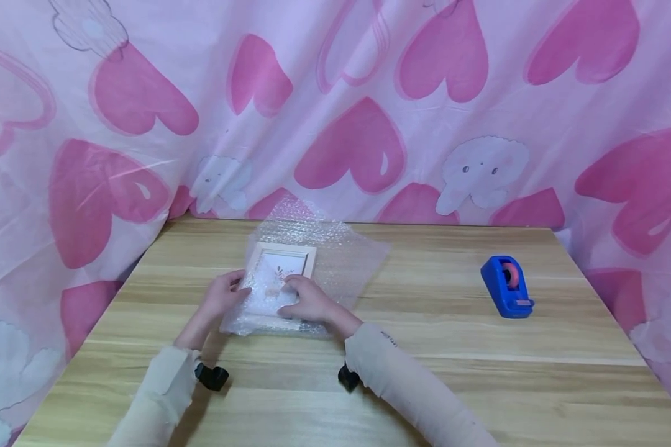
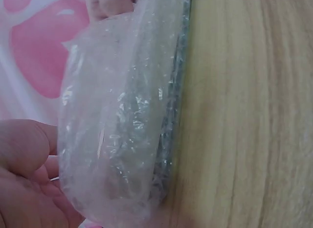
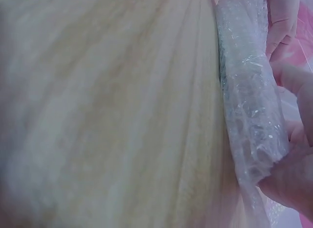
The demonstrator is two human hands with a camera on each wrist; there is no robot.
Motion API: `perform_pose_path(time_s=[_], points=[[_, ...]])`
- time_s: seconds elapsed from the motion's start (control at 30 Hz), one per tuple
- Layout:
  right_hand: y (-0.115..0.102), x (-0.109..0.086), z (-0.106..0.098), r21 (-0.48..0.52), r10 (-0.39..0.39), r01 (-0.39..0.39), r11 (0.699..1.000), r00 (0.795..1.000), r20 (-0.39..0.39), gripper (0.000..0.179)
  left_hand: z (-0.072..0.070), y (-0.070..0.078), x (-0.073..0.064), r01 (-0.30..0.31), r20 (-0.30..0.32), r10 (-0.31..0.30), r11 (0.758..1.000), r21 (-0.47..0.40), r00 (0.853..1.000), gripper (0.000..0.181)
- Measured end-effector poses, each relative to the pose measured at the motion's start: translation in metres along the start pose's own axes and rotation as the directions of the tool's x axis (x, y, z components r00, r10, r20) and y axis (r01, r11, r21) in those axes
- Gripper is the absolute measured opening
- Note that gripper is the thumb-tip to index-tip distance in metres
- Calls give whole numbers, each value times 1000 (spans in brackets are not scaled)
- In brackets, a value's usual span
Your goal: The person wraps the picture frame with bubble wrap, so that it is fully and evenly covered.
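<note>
On the right of the wooden table (image 1: 436, 372) stands a blue tape dispenser (image 1: 497, 292) with a pink roll, well apart from my hands. Behind the table hangs a pink curtain (image 1: 349, 149) with hearts. Near each of my wrists there is a small black device (image 1: 212, 377). The bubble wrap (image 1: 341, 261) spreads behind and to the right of the picture frame (image 1: 310, 253), and one part of it is folded over the frame's lower left part, so it partly hides the picture.

The frame lies flat, between my two hands. My left hand (image 1: 223, 295) is at its left side, fingers bent, touching the wrap's edge; whether they pinch it I cannot tell. My right hand (image 1: 310, 302) reaches over the lower right part, thumb and forefinger curved and spread apart, touching the folded wrap; a firm hold there I cannot confirm.
</note>
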State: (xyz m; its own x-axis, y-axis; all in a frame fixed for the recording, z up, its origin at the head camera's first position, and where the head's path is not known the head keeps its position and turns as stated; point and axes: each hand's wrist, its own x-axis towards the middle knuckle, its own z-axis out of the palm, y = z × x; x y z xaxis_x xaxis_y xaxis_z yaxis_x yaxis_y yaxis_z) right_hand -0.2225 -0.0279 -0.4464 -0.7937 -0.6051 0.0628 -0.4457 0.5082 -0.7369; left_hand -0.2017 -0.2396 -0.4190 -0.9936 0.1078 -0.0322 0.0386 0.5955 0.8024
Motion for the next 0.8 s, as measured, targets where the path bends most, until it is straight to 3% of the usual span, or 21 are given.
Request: perform_pose_path(time_s=[0.13, 0.27, 0.43, 0.53, 0.67, 0.8], points=[[-1, -2, -1, 17, -65, 65, 998, 998, -22, 46, 8, 1, -2, -40, -61, 50, 986, 163, 997, 41], [-1, -2, -1, 9, -129, 130, 992, 991, -33, 46, 16, 6, -2, -52, -123, 103, 931, 363, 987, 38], [0, -1, -1, -10, -86, 86, 996, 996, -4, 44, 19, 9, -2, -63, -159, 140, 910, 411, 977, 35], [0, -1, -1, -3, -41, 41, 999, 999, 6, 45, 19, 10, -2, -87, -149, 174, 884, 459, 973, 27], [-1, -1, -1, -14, -18, 18, 1000, 1000, 8, 47, 18, 10, 1, -152, -104, 248, 820, 551, 963, 12], [-3, -1, -2, -18, -22, 22, 1000, 1000, 17, 47, 16, 10, 4, -274, -35, 360, 764, 584, 932, 12]])
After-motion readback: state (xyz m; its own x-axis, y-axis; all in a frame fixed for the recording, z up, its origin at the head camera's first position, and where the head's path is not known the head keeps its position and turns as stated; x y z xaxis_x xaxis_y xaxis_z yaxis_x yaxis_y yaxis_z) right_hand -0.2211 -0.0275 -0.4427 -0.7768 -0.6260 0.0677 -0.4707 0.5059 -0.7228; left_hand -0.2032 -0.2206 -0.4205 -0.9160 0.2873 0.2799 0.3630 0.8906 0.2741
